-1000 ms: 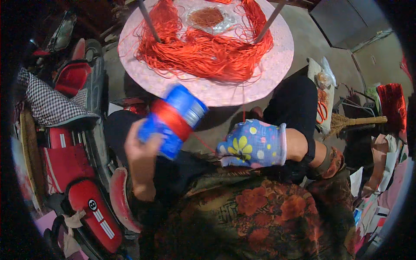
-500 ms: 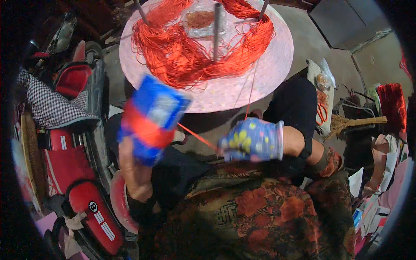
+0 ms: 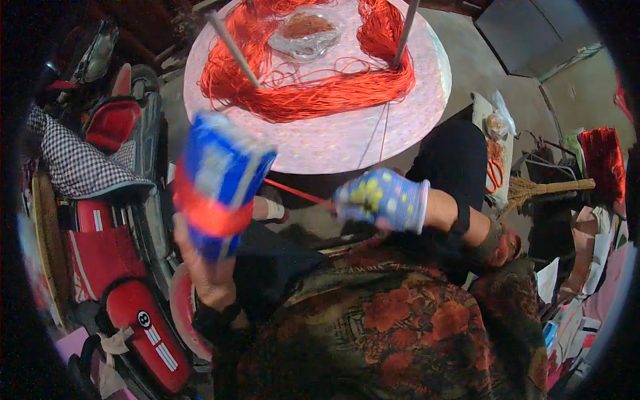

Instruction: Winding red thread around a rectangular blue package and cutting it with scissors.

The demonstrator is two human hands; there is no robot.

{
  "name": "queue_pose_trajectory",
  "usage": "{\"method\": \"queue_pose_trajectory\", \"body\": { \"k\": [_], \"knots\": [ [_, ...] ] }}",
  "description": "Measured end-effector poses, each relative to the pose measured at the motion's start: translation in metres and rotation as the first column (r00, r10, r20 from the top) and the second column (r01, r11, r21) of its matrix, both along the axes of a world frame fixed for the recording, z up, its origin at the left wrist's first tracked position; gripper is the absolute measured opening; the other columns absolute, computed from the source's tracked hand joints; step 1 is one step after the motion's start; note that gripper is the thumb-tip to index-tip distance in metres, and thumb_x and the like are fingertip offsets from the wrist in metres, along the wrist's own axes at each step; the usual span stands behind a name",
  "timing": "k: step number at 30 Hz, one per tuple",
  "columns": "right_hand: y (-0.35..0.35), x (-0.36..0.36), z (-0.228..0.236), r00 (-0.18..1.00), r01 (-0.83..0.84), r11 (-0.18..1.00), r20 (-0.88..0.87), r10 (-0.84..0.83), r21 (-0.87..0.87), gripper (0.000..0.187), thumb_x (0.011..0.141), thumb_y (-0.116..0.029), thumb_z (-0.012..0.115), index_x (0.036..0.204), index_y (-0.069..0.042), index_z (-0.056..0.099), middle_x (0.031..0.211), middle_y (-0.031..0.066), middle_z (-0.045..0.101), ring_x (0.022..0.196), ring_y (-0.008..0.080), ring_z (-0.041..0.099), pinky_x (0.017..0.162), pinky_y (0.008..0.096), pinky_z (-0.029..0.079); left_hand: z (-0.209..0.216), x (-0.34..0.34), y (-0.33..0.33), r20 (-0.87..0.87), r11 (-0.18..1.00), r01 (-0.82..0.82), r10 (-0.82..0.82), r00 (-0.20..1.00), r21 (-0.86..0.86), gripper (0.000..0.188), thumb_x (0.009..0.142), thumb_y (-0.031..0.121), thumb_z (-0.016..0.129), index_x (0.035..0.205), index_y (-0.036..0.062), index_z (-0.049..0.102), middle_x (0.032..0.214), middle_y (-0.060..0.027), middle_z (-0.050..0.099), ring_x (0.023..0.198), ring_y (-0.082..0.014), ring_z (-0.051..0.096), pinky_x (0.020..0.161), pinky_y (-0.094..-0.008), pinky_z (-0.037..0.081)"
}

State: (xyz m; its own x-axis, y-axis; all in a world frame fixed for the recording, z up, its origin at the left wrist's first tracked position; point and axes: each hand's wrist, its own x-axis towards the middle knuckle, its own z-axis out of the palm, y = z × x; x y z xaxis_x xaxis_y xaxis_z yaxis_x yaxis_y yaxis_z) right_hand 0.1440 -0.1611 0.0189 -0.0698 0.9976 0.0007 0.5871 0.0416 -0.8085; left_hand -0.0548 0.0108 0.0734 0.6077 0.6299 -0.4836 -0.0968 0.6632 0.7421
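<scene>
My left hand (image 3: 205, 277) grips the lower end of a blurred blue-and-silver block (image 3: 227, 157), with a band of red cord (image 3: 212, 215) wound around its middle. From that band the cord runs taut to my right hand (image 3: 381, 200), which wears a blue dotted glove and is closed around it. Beyond the glove, a thin strand rises to a large loose skein of red cord (image 3: 320, 97). The skein lies around upright metal posts (image 3: 235, 52) on a round, pale pink tabletop (image 3: 320, 147). My glove hides the fingertips.
Inside the skein sits a clear plastic bag (image 3: 305, 43) with reddish-brown contents. On the right are orange-handled scissors (image 3: 495, 175), a straw broom (image 3: 543, 190) and scattered papers (image 3: 593, 260). Along the left stand a red-and-black ride-on vehicle (image 3: 143, 330) and a checked cloth (image 3: 90, 157).
The skein and its posts have turned on the round top. My left hand has tilted the wound block and shifted it slightly left. My gloved right hand has risen a little.
</scene>
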Motion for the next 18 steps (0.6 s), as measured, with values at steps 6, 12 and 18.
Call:
{"method": "queue_pose_trajectory", "body": {
  "k": [6, 12, 18],
  "knots": [
    [0.026, -0.003, 0.052, 0.956, -0.294, 0.951, 0.041, 0.291, 0.097, 0.016, 0.070, -0.019, 0.069, 0.085, -0.013, 0.065, 0.076, 0.0108, 0.066, 0.072, 0.0345, 0.064, 0.062, 0.0401, 0.051, -0.039, -0.025, 0.007, -0.338, 0.686, 0.674, -0.587, 0.736, 0.274, 0.039, 0.076, 0.013, 0.073, 0.109, 0.0010, 0.059, 0.096, -0.0039, 0.063, 0.090, -0.0096, 0.059, 0.082, -0.0272, 0.048],
    [0.026, 0.025, 0.004, 0.903, 0.077, 0.997, -0.424, -0.073, -0.007, 0.022, 0.088, -0.027, 0.065, 0.092, -0.006, 0.066, 0.083, 0.0039, 0.067, 0.071, 0.0146, 0.063, 0.067, 0.0311, 0.051, -0.033, -0.036, 0.018, 0.119, 0.658, 0.626, -0.724, 0.680, 0.419, 0.043, 0.075, 0.022, 0.075, 0.110, 0.0013, 0.060, 0.098, -0.0074, 0.064, 0.089, -0.0140, 0.061, 0.083, -0.0291, 0.049],
    [-0.005, -0.003, -0.002, 0.994, -0.107, 0.992, -0.002, 0.108, 0.069, 0.009, 0.088, -0.016, 0.057, 0.089, -0.008, 0.061, 0.081, 0.0154, 0.064, 0.077, 0.0358, 0.063, 0.066, 0.0404, 0.051, -0.035, -0.030, 0.016, 0.180, 0.977, -0.018, -0.021, 0.983, 0.211, 0.040, 0.080, 0.019, 0.069, 0.114, 0.0017, 0.057, 0.100, -0.0056, 0.063, 0.088, -0.0135, 0.061, 0.079, -0.0286, 0.050]
  ]
}}
